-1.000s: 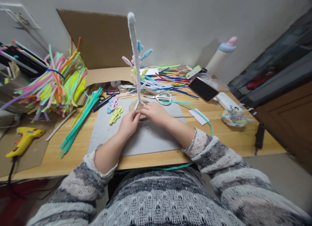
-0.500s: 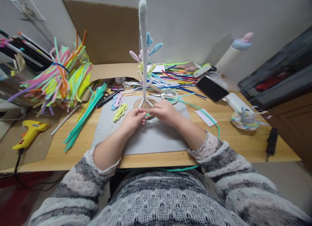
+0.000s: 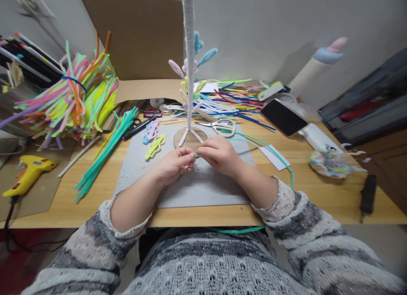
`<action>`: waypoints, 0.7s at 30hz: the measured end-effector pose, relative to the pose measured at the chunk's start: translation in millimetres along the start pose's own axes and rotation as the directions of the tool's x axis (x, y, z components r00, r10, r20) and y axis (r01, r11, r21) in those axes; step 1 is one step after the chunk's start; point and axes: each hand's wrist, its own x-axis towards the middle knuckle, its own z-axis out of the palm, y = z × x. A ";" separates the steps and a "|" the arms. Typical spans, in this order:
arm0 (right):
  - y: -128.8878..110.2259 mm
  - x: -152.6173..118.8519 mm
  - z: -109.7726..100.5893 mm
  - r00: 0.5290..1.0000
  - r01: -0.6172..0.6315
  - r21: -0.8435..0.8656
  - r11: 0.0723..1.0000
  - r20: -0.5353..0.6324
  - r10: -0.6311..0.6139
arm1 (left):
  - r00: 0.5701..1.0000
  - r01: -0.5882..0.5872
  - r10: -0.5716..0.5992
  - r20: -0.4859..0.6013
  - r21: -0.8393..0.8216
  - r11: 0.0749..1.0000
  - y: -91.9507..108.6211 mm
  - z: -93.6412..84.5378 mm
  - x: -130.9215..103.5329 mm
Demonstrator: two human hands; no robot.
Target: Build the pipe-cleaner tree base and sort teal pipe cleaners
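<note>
Fuzzy teal pipe cleaner (image 3: 270, 150), matt grey felt mat (image 3: 203, 189), smooth wooden desk (image 3: 318, 197).

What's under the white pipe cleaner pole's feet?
The white pole stands on a round cardboard disc, which lies on a grey mat. How it is fixed cannot be seen.

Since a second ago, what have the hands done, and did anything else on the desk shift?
Both hands came back off the cardboard disc toward the body. The left hand and right hand now meet over the grey mat, pinching the end of the green pipe cleaner between them. The white stem, scissors, phone and glue gun stayed put.
</note>
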 end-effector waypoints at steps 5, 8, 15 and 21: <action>-0.8 -0.2 -2.1 0.999 -0.036 -0.031 0.999 -0.008 0.036 | 0.999 0.030 -0.032 0.039 0.049 0.998 2.9 0.2 -2.6; -2.0 0.4 -4.0 0.999 -0.046 -0.028 0.999 -0.006 0.046 | 0.997 0.064 -0.065 0.050 0.021 0.998 4.4 -0.1 -3.5; -7.6 1.7 -7.8 0.999 -0.048 -0.031 0.998 -0.017 0.047 | 0.988 0.046 -0.058 0.140 0.092 0.995 4.2 -0.4 -5.1; -11.9 0.7 -8.7 1.000 -0.020 -0.003 1.000 -0.021 0.020 | 0.992 -0.031 0.014 0.123 0.139 0.990 4.3 1.8 -5.6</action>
